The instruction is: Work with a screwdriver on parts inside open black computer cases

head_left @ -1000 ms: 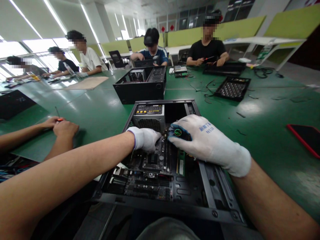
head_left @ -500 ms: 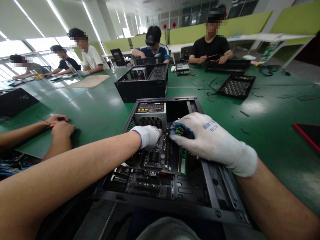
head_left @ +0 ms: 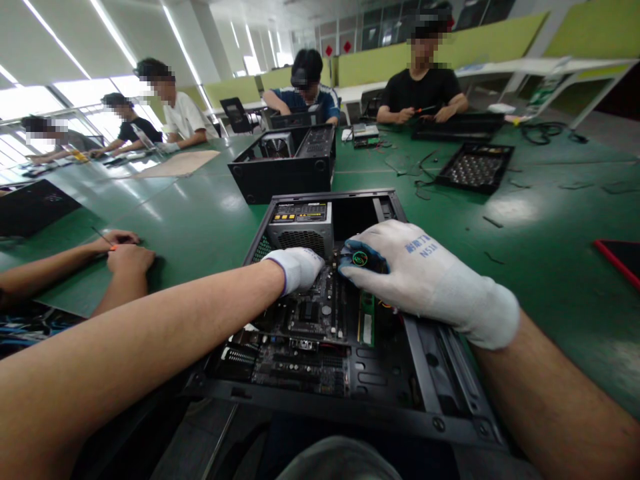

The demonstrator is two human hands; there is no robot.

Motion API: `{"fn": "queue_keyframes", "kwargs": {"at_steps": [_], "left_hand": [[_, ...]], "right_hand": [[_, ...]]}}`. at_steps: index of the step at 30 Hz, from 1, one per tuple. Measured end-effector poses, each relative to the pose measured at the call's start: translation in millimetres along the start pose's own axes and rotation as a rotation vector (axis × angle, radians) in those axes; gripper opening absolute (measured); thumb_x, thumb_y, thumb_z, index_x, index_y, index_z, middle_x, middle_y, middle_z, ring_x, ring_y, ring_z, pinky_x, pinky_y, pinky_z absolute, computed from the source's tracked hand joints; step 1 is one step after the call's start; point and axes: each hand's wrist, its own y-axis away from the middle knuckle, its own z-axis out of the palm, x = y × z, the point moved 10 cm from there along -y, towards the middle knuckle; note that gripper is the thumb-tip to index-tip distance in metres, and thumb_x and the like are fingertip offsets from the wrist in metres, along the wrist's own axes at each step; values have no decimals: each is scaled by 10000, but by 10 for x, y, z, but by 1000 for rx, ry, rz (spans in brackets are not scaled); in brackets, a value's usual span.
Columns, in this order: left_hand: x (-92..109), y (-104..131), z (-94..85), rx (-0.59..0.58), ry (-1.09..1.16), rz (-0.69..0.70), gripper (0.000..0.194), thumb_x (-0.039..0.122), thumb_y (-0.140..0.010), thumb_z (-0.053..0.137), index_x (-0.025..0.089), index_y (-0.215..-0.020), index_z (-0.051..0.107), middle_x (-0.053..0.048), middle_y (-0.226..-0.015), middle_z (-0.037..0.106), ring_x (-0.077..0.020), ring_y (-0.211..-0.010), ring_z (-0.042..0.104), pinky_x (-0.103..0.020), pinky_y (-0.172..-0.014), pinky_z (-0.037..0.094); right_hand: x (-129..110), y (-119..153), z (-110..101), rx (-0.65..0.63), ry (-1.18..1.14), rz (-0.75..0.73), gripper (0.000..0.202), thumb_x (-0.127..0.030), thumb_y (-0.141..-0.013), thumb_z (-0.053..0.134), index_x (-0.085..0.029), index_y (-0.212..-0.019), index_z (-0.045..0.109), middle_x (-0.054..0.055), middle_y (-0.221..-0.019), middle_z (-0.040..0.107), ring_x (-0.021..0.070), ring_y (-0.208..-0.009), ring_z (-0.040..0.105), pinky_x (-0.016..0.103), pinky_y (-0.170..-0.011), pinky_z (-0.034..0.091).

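Note:
An open black computer case [head_left: 430, 373] lies before me, with a power supply [head_left: 300, 235] at its far left corner. Inside it is a dark circuit board [head_left: 310, 310], with a second board [head_left: 300, 370] nearer me. My gloved right hand [head_left: 395, 263] is wrapped round a round black cooler [head_left: 360, 259] with a green emblem. My gloved left hand [head_left: 300, 269] has its fingers curled at the board's upper left, beside the power supply; what its fingertips hold, if anything, is hidden. A green memory stick [head_left: 367, 320] shows below my right hand.
Another open case [head_left: 283, 167] stands beyond mine on the green table [head_left: 185, 227]. A co-worker's hands [head_left: 127, 253] with a screwdriver are at the left. A black perforated panel [head_left: 475, 168] and cables lie at the back right; a red-edged object [head_left: 617, 263] is at the right.
The view has shifted slightly. Both my hands stay at nearly the same spots on the board, with my right hand still round the cooler.

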Motion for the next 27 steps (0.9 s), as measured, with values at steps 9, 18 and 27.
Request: {"fn": "queue_keyframes", "kwargs": {"at_steps": [9,18,27], "left_hand": [[7,5,-8,-5,21,18,423,256,-813,755,176,-1226,717,-136,-1284,729,-285,-1188,689,-343,-1054,525],[-10,-31,13,-1,14,19,392,257,-817,745,174,-1200,735,-146,-1279,727,-285,-1169,695,-339,-1045,524],[2,-29,9,-2,21,27,402,269,-821,745,167,-1209,729,-147,-1244,743,-300,-1161,703,-351,-1016,549]], "right_hand": [[8,8,-4,15,8,0,509,-595,-966,555,-184,-1226,703,130,-1146,732,312,-1096,652,444,-978,478],[1,-1,-13,2,-6,12,501,-584,-967,557,-174,-1211,710,137,-1138,736,315,-1086,659,445,-964,484],[0,-2,-9,4,-17,4,506,-588,-966,560,-180,-1228,703,129,-1130,738,308,-1080,661,445,-973,484]]}}
